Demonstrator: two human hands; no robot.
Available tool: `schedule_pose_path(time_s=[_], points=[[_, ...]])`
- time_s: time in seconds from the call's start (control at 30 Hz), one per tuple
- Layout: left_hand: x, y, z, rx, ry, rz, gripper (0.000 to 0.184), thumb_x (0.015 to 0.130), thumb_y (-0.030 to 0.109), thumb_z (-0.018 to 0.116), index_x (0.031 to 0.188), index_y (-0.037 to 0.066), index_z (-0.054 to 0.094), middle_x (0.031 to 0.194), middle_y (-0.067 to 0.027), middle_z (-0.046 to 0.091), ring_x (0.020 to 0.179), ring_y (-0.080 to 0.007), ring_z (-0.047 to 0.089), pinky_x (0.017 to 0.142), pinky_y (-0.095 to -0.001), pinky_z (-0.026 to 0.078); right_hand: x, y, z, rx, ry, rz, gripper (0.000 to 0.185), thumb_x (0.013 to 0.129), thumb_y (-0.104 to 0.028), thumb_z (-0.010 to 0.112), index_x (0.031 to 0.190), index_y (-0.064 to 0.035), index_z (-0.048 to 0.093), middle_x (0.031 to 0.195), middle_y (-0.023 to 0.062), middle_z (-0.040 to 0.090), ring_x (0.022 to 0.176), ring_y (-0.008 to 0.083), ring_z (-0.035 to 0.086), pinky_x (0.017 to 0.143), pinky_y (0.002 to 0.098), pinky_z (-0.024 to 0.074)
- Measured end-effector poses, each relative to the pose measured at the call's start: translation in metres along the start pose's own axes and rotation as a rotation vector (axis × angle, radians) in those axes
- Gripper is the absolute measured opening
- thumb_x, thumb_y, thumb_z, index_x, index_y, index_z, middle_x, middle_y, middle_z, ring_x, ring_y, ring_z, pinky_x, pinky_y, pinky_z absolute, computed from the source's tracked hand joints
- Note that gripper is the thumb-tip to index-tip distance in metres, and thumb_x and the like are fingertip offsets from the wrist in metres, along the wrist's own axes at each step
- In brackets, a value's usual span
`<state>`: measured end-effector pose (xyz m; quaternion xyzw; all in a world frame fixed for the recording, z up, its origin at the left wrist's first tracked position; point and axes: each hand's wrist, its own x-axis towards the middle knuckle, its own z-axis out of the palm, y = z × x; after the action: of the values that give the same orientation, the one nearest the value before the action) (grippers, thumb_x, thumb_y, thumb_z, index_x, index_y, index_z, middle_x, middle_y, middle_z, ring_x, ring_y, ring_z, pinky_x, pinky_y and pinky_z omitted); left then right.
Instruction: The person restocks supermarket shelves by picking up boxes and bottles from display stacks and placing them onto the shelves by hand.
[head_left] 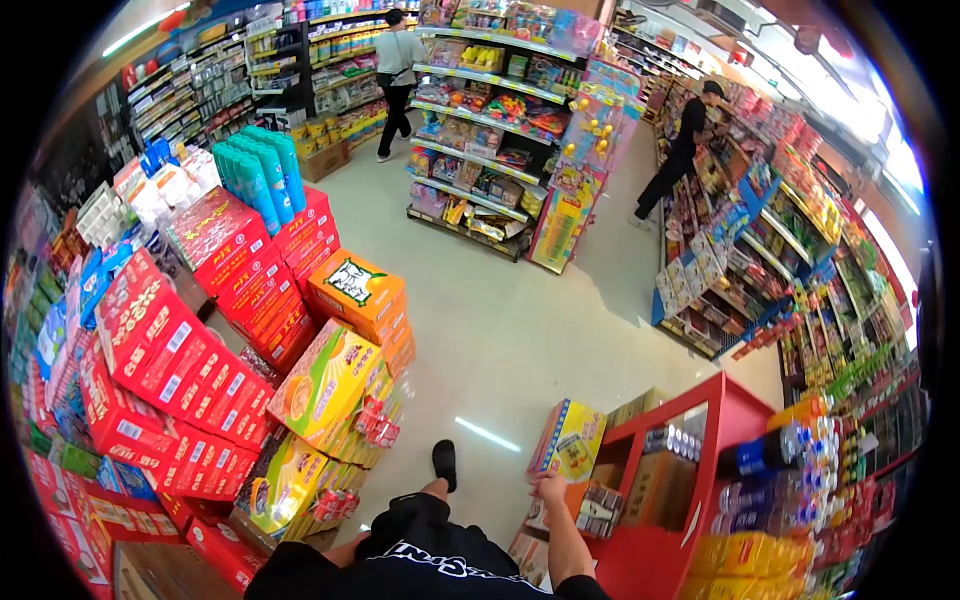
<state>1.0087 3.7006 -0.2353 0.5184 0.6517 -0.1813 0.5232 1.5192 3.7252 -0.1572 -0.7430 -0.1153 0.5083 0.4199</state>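
Observation:
My right hand [548,487] is at the lower right with its fingers curled closed. What it holds, if anything, is hidden. Just beyond it in the picture is a yellow and blue box [580,442], and I cannot tell whether the hand touches it. Below the hand are small packs [601,508] beside a red display stand [712,440]. Part of my left forearm [345,550] shows at my side; the hand itself is out of sight.
Stacked red cartons [190,370], yellow cartons [335,385] and orange cartons [357,292] line the left. A shelf unit [490,120] stands ahead across the pale floor [470,330]. One person [398,75] walks at the back; another person [688,140] stands by the right shelves. Bottles [765,455] top the red stand.

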Motion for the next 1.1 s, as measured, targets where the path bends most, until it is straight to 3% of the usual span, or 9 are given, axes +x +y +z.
schedule_pose_path(time_s=[0.27, 0.43, 0.53, 0.63, 0.83, 0.93, 0.97, 1.07, 1.1], points=[[0.16, 0.203, -0.111, 0.381, -0.112, 0.254, 0.034, 0.08, 0.027, 0.06, 0.097, 0.001, 0.073, 0.099, -0.0212, 0.071, 0.09, -0.0393, 0.068, 0.079, -0.0501, 0.053, 0.068, -0.006, 0.007, -0.953, -0.097, 0.005, 0.014, 0.089, -0.011, 0.054, 0.098, -0.0076, 0.065, 0.084, 0.0066, 0.064, 0.067, 0.0231, 0.063, 0.055, 0.0384, 0.0505], [0.24, 0.379, -0.232, 0.73, -0.042, 0.613, 0.031, 0.081, 0.023, 0.057, 0.096, 0.001, 0.073, 0.102, -0.0216, 0.07, 0.095, -0.0417, 0.067, 0.083, -0.0499, 0.053, 0.123, -0.07, 0.006, -1.056, -0.074, 0.042, 0.016, 0.089, -0.017, 0.056, 0.1, -0.012, 0.067, 0.088, 0.005, 0.066, 0.073, 0.023, 0.065, 0.06, 0.0379, 0.0514], [0.226, 0.467, -0.294, -0.048, 0.261, 0.477, 0.03, 0.084, 0.029, 0.059, 0.097, 0.005, 0.073, 0.101, -0.0206, 0.07, 0.092, -0.0378, 0.068, 0.081, -0.0454, 0.053, 0.167, -0.113, 0.018, -1.073, -0.08, 0.049, 0.018, 0.088, -0.022, 0.058, 0.101, -0.0146, 0.068, 0.09, 0.0041, 0.067, 0.077, 0.0229, 0.066, 0.063, 0.0376, 0.052], [0.239, 0.523, -0.344, -0.206, 0.261, 0.506, 0.033, 0.085, 0.032, 0.059, 0.097, 0.004, 0.071, 0.101, -0.0211, 0.069, 0.095, -0.0358, 0.067, 0.082, -0.0441, 0.053, 0.231, -0.158, 0.035, -1.125, -0.116, 0.021, 0.02, 0.088, -0.026, 0.059, 0.102, -0.0172, 0.069, 0.092, 0.0032, 0.068, 0.081, 0.0229, 0.067, 0.066, 0.0374, 0.0526], [0.304, 0.499, -0.383, -0.123, 0.321, 0.346, 0.035, 0.086, 0.033, 0.056, 0.096, 0.003, 0.07, 0.102, -0.022, 0.069, 0.098, -0.0384, 0.065, 0.086, -0.0452, 0.051, 0.4, -0.27, 0.047, -1.49, -0.32, -0.18, 0.024, 0.087, -0.034, 0.061, 0.105, -0.0225, 0.072, 0.096, 0.0013, 0.071, 0.089, 0.0227, 0.069, 0.072, 0.0368, 0.0538], [0.34, 0.433, -0.366, -0.118, 0.531, 0.113, 0.036, 0.087, 0.028, 0.051, 0.105, 0.003, 0.071, 0.105, -0.0274, 0.067, 0.105, -0.0418, 0.063, 0.09, -0.048, 0.05, 0.511, -0.361, 0.051, -2.12, -0.677, -0.656, 0.025, 0.087, -0.038, 0.062, 0.106, -0.0251, 0.073, 0.098, 0.0004, 0.072, 0.093, 0.0226, 0.07, 0.075, 0.0366, 0.0544], [0.283, 0.453, -0.396, -0.098, 0.265, -0.097, 0.035, 0.086, 0.026, 0.053, 0.105, 0.002, 0.071, 0.105, -0.0266, 0.068, 0.106, -0.0396, 0.064, 0.092, -0.047, 0.05, 0.558, -0.387, 0.055, -2.09, -0.757, -0.64, 0.022, 0.088, -0.035, 0.065, 0.106, -0.0259, 0.073, 0.096, -0.0046, 0.072, 0.096, 0.0182, 0.069, 0.077, 0.0332, 0.0533], [0.288, 0.435, -0.396, -0.231, 0.151, -0.274, 0.039, 0.084, 0.029, 0.059, 0.105, -0.001, 0.071, 0.104, -0.0258, 0.07, 0.102, -0.0369, 0.067, 0.087, -0.0438, 0.052, 0.644, -0.49, 0.13, -2.454, -0.632, -0.574, 0.008, 0.09, -0.028, 0.068, 0.092, -0.03, 0.076, 0.087, -0.0088, 0.073, 0.084, 0.0092, 0.068, 0.07, 0.0284, 0.0516], [0.289, 0.438, -0.389, -0.256, 0.286, -0.272, 0.041, 0.082, 0.032, 0.062, 0.105, -0.001, 0.072, 0.102, -0.0257, 0.07, 0.101, -0.0376, 0.067, 0.086, -0.0437, 0.052, 0.694, -0.501, 0.152, -2.393, -0.562, -0.501, 0.015, 0.092, -0.031, 0.066, 0.081, -0.027, 0.076, 0.077, -0.0084, 0.072, 0.077, 0.0088, 0.068, 0.063, 0.0305, 0.052]])
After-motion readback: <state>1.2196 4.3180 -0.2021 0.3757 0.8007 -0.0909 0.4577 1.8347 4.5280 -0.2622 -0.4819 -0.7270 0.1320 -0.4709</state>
